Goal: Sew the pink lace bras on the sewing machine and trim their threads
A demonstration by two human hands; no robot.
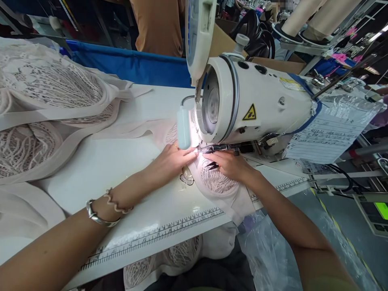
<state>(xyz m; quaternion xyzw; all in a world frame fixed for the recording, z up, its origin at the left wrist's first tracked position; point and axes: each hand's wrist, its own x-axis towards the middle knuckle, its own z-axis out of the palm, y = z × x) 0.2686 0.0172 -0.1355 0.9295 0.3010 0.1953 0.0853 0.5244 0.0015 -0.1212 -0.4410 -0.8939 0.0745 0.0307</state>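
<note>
A pale pink lace bra piece (pixel 220 180) lies under the needle area of a white sewing machine (pixel 257 97), one end draping over the table's front edge. My left hand (pixel 174 161) rests on the fabric left of the presser foot (pixel 209 148), fingers stretched out and lying flat. On the other side, my right hand (pixel 233 165) touches the fabric with extended fingertips close to the foot. Dark pointed tips of what look like thread snips (pixel 212 165) stick out from under its palm. The stitching point itself is partly hidden by fingers and a small lamp (pixel 183 128).
More lace bra pieces (pixel 60 89) are heaped on the left of the white table (pixel 145 220). A measuring tape (pixel 163 231) runs along the front edge. More lace pieces (pixel 182 250) hang below it. A blue cloth bin (pixel 136 66) and a person (pixel 159 26) are behind.
</note>
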